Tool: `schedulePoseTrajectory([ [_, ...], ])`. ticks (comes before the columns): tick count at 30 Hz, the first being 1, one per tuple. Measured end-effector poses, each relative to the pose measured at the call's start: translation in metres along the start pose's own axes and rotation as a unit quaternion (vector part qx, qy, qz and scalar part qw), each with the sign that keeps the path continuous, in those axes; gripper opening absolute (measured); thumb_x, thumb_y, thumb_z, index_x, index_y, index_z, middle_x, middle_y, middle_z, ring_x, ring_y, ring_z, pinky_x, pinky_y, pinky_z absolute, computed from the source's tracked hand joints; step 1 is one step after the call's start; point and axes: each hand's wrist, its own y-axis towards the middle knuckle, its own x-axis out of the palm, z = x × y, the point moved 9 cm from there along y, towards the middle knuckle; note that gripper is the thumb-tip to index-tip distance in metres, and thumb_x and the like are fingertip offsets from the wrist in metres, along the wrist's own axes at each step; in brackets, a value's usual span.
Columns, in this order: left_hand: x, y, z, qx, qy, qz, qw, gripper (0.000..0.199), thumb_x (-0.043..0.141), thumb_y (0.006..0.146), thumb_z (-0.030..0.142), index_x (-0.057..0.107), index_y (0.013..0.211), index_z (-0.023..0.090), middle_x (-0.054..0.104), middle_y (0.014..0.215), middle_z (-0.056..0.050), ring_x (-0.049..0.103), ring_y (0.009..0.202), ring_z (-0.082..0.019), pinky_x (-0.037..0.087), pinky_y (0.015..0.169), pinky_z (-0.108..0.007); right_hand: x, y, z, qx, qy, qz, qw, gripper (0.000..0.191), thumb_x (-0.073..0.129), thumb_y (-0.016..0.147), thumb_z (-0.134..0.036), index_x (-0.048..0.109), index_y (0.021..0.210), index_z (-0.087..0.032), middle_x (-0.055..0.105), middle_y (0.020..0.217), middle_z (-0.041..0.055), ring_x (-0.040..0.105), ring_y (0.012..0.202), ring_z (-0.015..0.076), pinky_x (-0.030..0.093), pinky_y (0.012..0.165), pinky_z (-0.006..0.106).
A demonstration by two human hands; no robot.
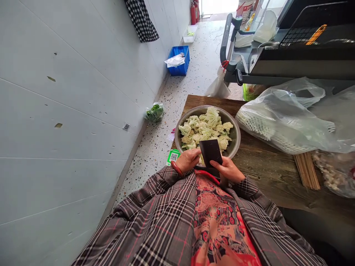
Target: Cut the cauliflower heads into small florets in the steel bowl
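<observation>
A steel bowl (236, 137) full of pale cauliflower florets (206, 125) stands on the brown wooden table. Over its near rim my right hand (229, 169) holds a dark, flat, rectangular object (210, 152), with the thumb on its face; it looks like a cleaver blade, though the handle is hidden. My left hand (188, 160), with a reddish bangle at the wrist, is closed just left of the dark object, its fingertips near that object's left edge. Whatever its fingers may grip is too small to make out.
Clear plastic bags (280, 114) and a bundle of wooden sticks (306, 170) lie on the table (260, 166) at right. A green QR card (173, 157) is by the bowl. Beyond stand a dark cart (277, 78) and, on the floor, a blue crate (179, 70).
</observation>
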Motion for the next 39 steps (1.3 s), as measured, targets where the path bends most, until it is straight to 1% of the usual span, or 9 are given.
schedulePoseTrajectory([
  [6,0.020,-0.006,-0.003,0.054,0.036,-0.073,0.995,0.028,0.044,0.079,0.003,0.062,0.095,0.016,0.063,0.084,-0.005,0.060,0.079,-0.015,0.050,0.076,-0.027,-0.017,-0.015,0.011,0.010,-0.059,0.013,0.998,0.039,0.061,0.081,-0.053,0.066,0.073,-0.015,0.065,0.069,0.0019,0.057,0.064,0.0169,0.048,0.062,0.028],
  [8,0.017,-0.010,-0.016,0.035,-0.005,-0.053,0.998,0.030,0.042,0.083,0.005,0.063,0.102,0.017,0.065,0.090,-0.006,0.061,0.084,-0.015,0.051,0.080,-0.029,-0.033,-0.018,0.013,0.025,-0.056,0.052,0.997,0.040,0.063,0.078,-0.055,0.066,0.070,-0.015,0.065,0.067,0.0020,0.057,0.063,0.0173,0.048,0.061,0.029],
  [12,-0.002,-0.014,-0.063,-0.060,-0.091,0.063,0.992,0.029,0.042,0.089,0.016,0.062,0.111,0.018,0.065,0.103,-0.009,0.062,0.096,-0.017,0.050,0.089,-0.033,-0.053,-0.013,0.012,0.038,-0.001,0.111,0.993,0.038,0.067,0.076,-0.054,0.071,0.084,-0.017,0.072,0.081,0.0041,0.061,0.071,0.0204,0.051,0.073,0.035],
  [14,-0.006,-0.013,-0.083,-0.098,-0.099,0.096,0.986,0.031,0.045,0.088,0.016,0.062,0.114,0.019,0.065,0.106,-0.009,0.062,0.099,-0.019,0.049,0.093,-0.036,-0.049,-0.003,0.012,0.037,0.010,0.116,0.992,0.037,0.067,0.076,-0.053,0.071,0.084,-0.017,0.072,0.081,0.0040,0.062,0.072,0.0203,0.051,0.074,0.035],
  [19,-0.004,0.001,-0.103,-0.113,-0.133,0.082,0.981,0.043,0.055,0.080,0.013,0.058,0.122,0.019,0.063,0.114,-0.010,0.060,0.103,-0.020,0.046,0.098,-0.041,-0.019,0.029,0.016,0.027,0.032,0.095,0.995,0.039,0.068,0.075,-0.053,0.071,0.089,-0.016,0.072,0.087,0.0050,0.063,0.079,0.0209,0.052,0.079,0.038],
  [25,-0.045,0.024,-0.145,-0.188,0.004,0.137,0.973,0.039,0.048,0.084,0.013,0.058,0.121,0.015,0.060,0.119,-0.013,0.054,0.113,-0.024,0.040,0.104,-0.041,-0.016,0.035,0.026,0.074,0.092,0.108,0.987,0.041,0.072,0.072,-0.052,0.071,0.090,-0.016,0.073,0.090,0.0054,0.065,0.080,0.0202,0.053,0.083,0.040],
  [28,-0.060,0.043,-0.162,-0.194,0.102,0.110,0.970,0.043,0.048,0.082,0.012,0.055,0.125,0.012,0.057,0.124,-0.016,0.049,0.118,-0.027,0.036,0.107,-0.042,-0.027,0.027,0.030,0.097,0.136,0.142,0.976,0.042,0.074,0.069,-0.054,0.069,0.090,-0.017,0.074,0.089,0.0046,0.066,0.077,0.0196,0.055,0.078,0.038],
  [31,-0.057,0.062,-0.171,-0.185,0.165,0.051,0.967,0.044,0.049,0.081,0.009,0.056,0.124,0.015,0.055,0.126,-0.015,0.047,0.116,-0.029,0.036,0.103,-0.044,-0.033,0.019,0.032,0.105,0.159,0.167,0.967,0.046,0.076,0.067,-0.055,0.069,0.093,-0.018,0.074,0.093,0.0050,0.067,0.079,0.0206,0.057,0.077,0.038],
  [39,-0.047,0.071,-0.183,-0.210,0.221,-0.019,0.952,0.011,0.061,0.078,0.021,0.067,0.085,0.014,0.059,0.102,-0.016,0.052,0.101,-0.030,0.042,0.088,-0.041,-0.033,0.013,0.027,0.112,0.216,0.205,0.948,0.047,0.079,0.062,-0.055,0.070,0.090,-0.019,0.074,0.086,0.0040,0.068,0.076,0.0205,0.060,0.074,0.039],
])
